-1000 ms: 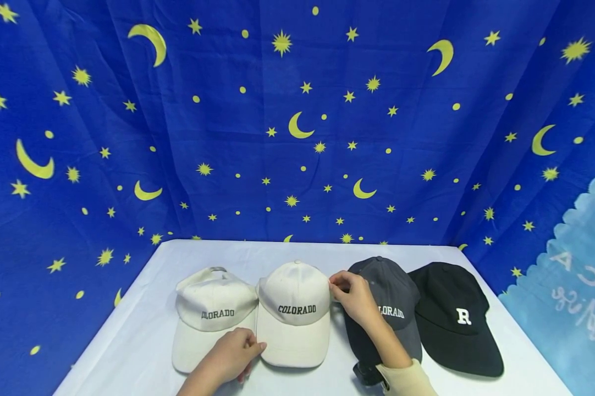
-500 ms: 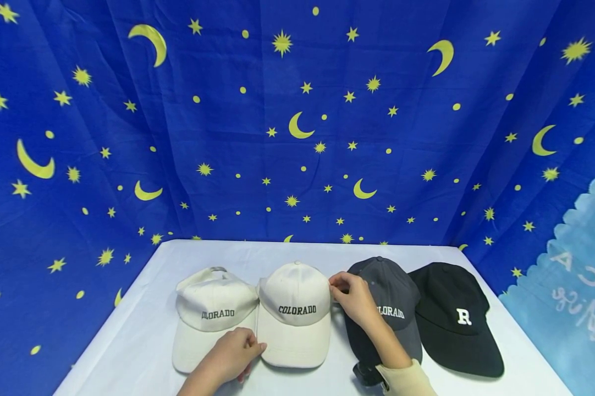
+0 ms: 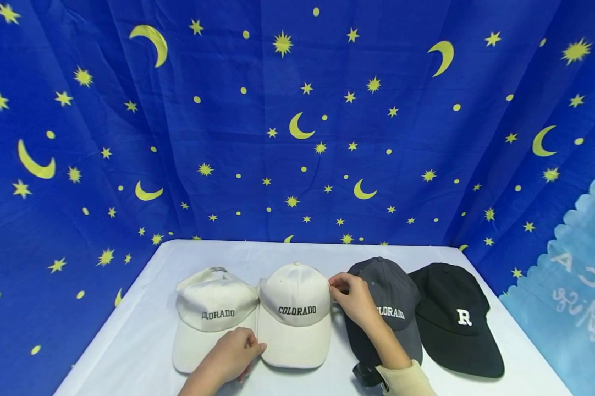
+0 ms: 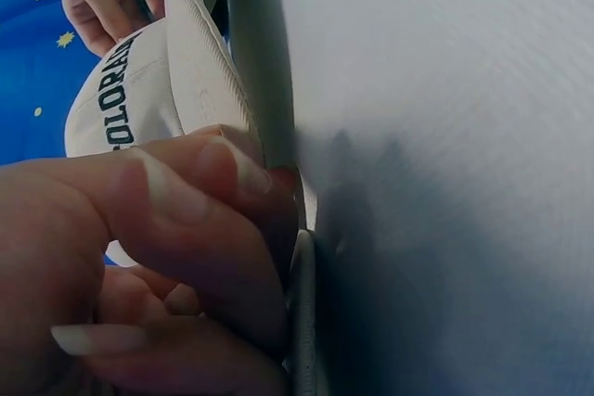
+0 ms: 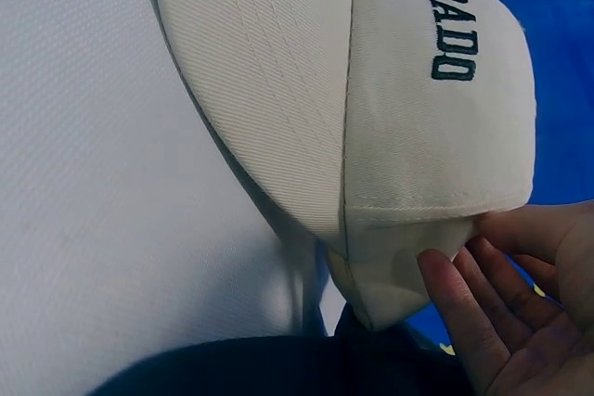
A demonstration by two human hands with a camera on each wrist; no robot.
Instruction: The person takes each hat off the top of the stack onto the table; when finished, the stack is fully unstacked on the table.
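An off-white baseball cap [image 3: 295, 330] lettered COLORADO lies brim-forward on the white table, second from the left. My left hand [image 3: 233, 352] grips the left edge of its brim, thumb on the edge and fingers curled; in the left wrist view those fingers [image 4: 204, 220] crowd against the brim [image 4: 200, 71]. On the other side of this cap, my right hand [image 3: 354, 297] pinches the side of the crown, where the right wrist view shows the cloth [image 5: 399, 266] folded beside the fingertips. A matching off-white cap [image 3: 213, 302] sits close on the left, its brim partly behind my left hand.
Under my right forearm lies a dark grey COLORADO cap [image 3: 379, 275], its lettering partly covered. A black cap [image 3: 451, 308] with a white R overlaps it at the right. A blue star-and-moon cloth [image 3: 297, 165] hangs behind the white table [image 3: 188, 253].
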